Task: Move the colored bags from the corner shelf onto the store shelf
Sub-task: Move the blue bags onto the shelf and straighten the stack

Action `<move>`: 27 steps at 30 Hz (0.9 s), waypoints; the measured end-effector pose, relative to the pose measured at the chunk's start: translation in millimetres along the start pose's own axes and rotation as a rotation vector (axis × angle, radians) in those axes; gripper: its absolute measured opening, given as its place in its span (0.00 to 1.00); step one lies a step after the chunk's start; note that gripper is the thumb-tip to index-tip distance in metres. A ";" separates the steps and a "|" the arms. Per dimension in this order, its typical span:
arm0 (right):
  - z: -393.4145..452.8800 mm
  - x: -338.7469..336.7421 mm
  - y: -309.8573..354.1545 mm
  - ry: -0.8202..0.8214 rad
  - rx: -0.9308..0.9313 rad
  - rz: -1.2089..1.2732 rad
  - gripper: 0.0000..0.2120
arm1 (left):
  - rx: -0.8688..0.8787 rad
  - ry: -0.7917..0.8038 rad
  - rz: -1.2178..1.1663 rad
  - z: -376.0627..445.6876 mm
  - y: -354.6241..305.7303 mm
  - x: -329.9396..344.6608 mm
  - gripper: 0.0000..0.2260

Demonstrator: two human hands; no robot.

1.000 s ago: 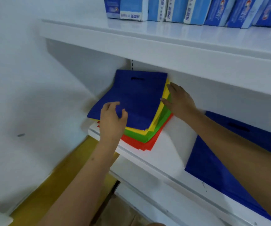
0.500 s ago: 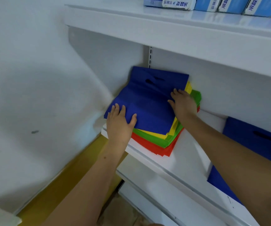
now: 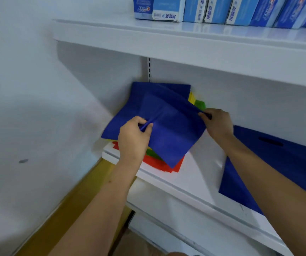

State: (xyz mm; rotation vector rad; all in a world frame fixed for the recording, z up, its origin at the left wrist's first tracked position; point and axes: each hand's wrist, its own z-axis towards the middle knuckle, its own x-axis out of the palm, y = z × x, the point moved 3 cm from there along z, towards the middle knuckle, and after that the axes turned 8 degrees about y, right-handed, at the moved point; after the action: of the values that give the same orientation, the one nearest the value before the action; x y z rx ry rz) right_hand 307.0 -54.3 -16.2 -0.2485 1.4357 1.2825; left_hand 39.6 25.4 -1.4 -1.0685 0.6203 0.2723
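We pinch the top blue bag between left hand and right hand; its long axis runs diagonally, corner toward us.

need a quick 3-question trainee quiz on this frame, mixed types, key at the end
1. True or false: both hands grip the same blue bag.
2. Multiple choice: which colour lies at the bottom of the corner stack? A red, B yellow, C green.
3. Fill in: a second blue bag lies flat on the shelf to the ___ of the stack.

Key
1. True: the left hand pinches a fold near its left side, and the right hand pinches its right corner.
2. A.
3. Right.
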 end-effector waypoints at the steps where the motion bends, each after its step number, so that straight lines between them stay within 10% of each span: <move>1: -4.7 -11.8 -8.5 -0.013 0.023 0.047 0.12 | 0.027 0.021 -0.035 -4.0 -11.3 5.2 0.06; 12: -83.1 -139.3 -119.3 -0.224 0.259 0.037 0.09 | 0.350 0.335 -0.013 -78.5 -112.4 121.8 0.07; 19: -125.9 -132.0 -229.6 0.166 0.387 -0.117 0.23 | 0.234 0.921 0.301 -142.2 -119.3 183.6 0.24; 27: -135.0 -112.9 -257.2 0.151 0.403 -0.072 0.28 | 0.178 0.967 0.245 -160.4 -110.9 187.0 0.34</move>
State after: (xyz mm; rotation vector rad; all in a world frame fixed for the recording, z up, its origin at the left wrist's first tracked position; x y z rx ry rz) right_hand 459.4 -313.8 -97.2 -0.1254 1.7628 0.9055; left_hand 189.4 -183.4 -85.0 -0.9115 1.6155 -0.1166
